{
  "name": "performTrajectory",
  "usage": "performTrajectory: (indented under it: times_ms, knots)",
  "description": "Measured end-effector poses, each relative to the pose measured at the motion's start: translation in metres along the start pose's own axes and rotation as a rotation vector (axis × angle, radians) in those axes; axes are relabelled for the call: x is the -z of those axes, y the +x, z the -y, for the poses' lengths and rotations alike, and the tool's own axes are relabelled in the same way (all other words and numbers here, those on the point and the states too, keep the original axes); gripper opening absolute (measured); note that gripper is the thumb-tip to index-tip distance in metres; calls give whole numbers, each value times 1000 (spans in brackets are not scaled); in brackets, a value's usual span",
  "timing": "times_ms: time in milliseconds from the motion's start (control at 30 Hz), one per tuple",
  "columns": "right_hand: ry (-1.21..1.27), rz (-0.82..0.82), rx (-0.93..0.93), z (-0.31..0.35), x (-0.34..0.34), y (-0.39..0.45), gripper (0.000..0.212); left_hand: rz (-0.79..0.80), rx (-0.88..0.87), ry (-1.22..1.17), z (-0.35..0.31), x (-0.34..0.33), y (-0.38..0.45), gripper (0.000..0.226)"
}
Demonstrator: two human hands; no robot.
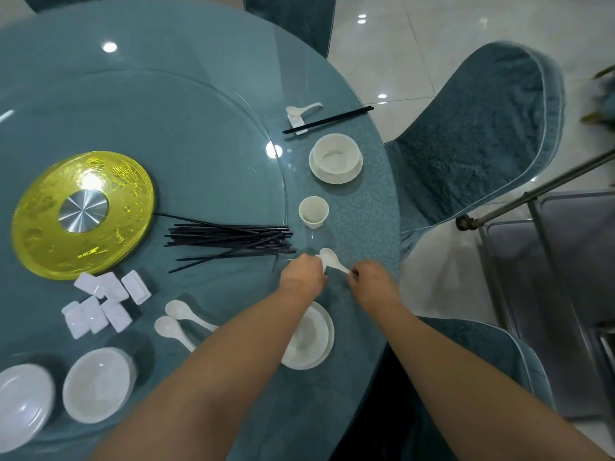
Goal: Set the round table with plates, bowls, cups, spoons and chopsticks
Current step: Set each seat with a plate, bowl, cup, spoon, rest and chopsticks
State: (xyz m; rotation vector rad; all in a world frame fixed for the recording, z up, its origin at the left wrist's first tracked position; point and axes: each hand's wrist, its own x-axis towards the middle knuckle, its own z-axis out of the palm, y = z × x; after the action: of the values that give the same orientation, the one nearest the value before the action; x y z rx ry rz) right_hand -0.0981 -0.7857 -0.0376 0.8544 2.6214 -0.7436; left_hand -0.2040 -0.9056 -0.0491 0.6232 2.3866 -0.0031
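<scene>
- Right hand (372, 277): fingers pinch the handle end of a white spoon (332, 259); its bowl points away, toward the cup (313, 211).
- Left hand (301, 272): fingers curl round a small white piece at the spoon's bowl end, mostly hidden; I cannot tell what it is.
- Spoon sits low over the table's (362, 227) rim band, between the cup and a bowl on a plate (309, 337) under the left forearm.
- Far setting: bowl on plate (335, 158), spoon on rest (299, 113), chopstick pair (327, 120).
- On the glass turntable (199, 134): loose chopsticks (229, 241), white rests (103, 301), two spoons (179, 319), stacked dishes (96, 384).
</scene>
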Motion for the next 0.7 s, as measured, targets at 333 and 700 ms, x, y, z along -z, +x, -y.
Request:
performTrajectory:
  times_ms: [333,700]
  knots:
    - [-205,35,103,12,-6,12,25,24,86,-176,27,9,-20,39]
    - [-238,34,60,26,-7,11,28,-50,172,-290,71,23,-40,25]
